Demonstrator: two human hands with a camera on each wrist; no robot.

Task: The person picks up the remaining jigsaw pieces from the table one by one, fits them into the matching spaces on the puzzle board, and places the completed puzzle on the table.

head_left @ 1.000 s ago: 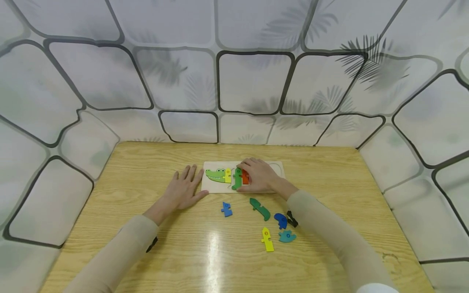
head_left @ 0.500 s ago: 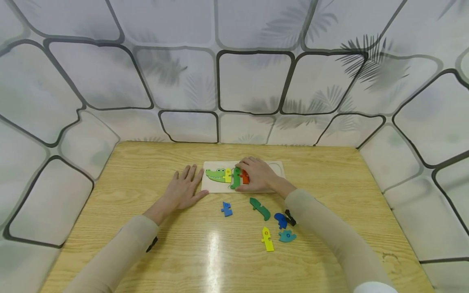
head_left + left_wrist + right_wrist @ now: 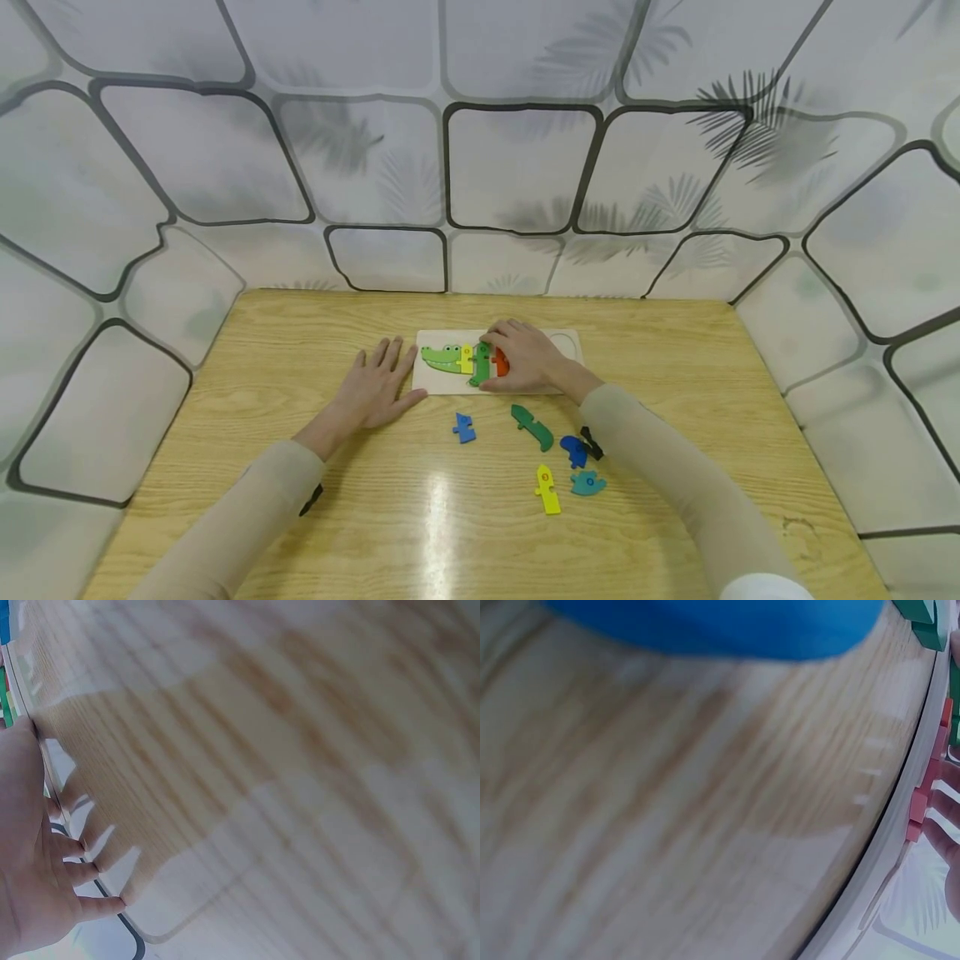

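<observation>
A pale crocodile puzzle board (image 3: 442,385) lies on the table, with a light green head piece (image 3: 441,359) and a yellow piece (image 3: 467,360) at its left. My right hand (image 3: 528,360) arches over the board and pinches a green leg piece (image 3: 480,367), thumb at its near end and fingers at its far end. That piece stands against or very close to the yellow one. Under the palm shows a red piece (image 3: 500,362), partly hidden; it also appears in the right wrist view as a red block (image 3: 928,772). Flat and spread, my left hand (image 3: 375,390) rests at the board's left edge.
Loose pieces lie nearer me: light blue (image 3: 464,428), dark green (image 3: 532,428), dark blue (image 3: 573,452), yellow (image 3: 547,490) and teal (image 3: 588,483). The dark blue one lies close to the right wrist's black strap (image 3: 592,443). A patterned wall (image 3: 495,258) borders the table's far edge.
My right hand has slid slightly left with the green leg piece, narrowing the gap to the yellow piece. The red piece has shifted slightly left too. My left hand stays still.
</observation>
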